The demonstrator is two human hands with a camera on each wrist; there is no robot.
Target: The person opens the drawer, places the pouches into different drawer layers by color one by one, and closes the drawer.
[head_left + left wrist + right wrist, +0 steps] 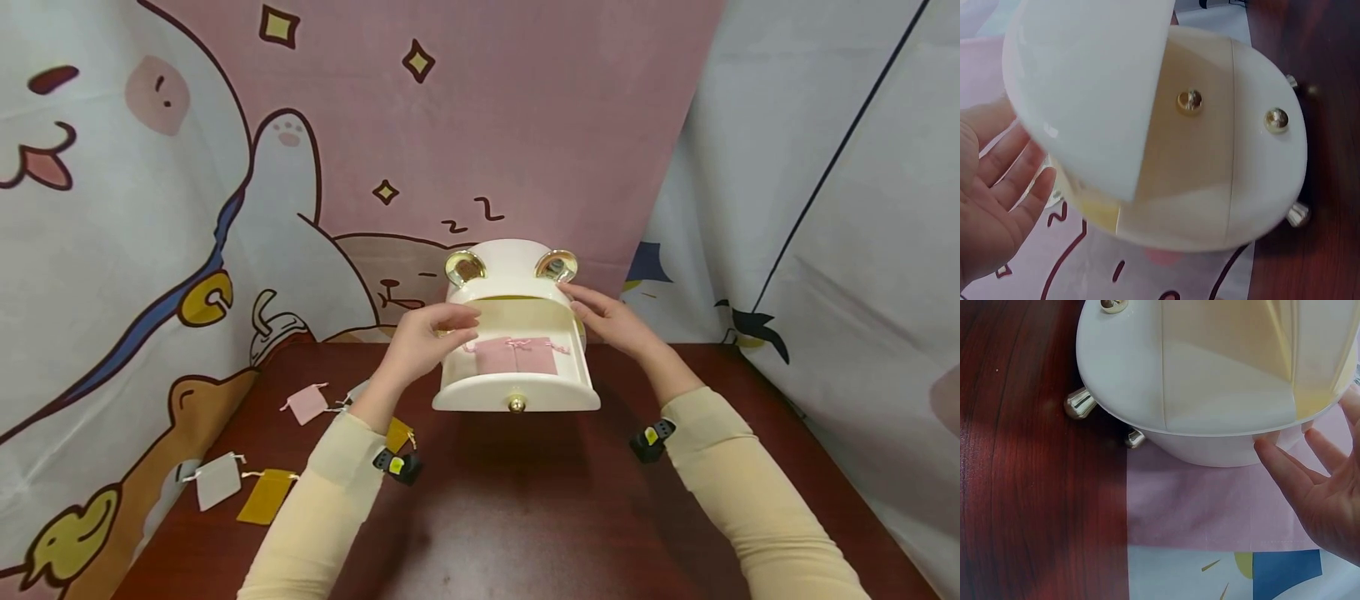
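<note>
A white cabinet (510, 260) with gold-rimmed ears stands at the back of the table. Its top drawer (472, 393) is pulled out, with pink drawstring pouches (517, 357) lying inside. Over the drawer's left edge is my left hand (418, 343), fingers loosely bent and nothing in them; the left wrist view shows its palm beside the drawer front. My right hand (617, 327) is at the cabinet's right side, fingertips touching its wall near the ear. Lower drawers with gold knobs (1276, 120) are closed.
On the table's left lie several small pouches: a pink one (307, 404), a white one (217, 482) and a mustard one (267, 497), plus others partly behind my left forearm. A cartoon-printed cloth (525, 108) hangs behind the table (525, 517). Short metallic feet (1080, 404) hold up the cabinet.
</note>
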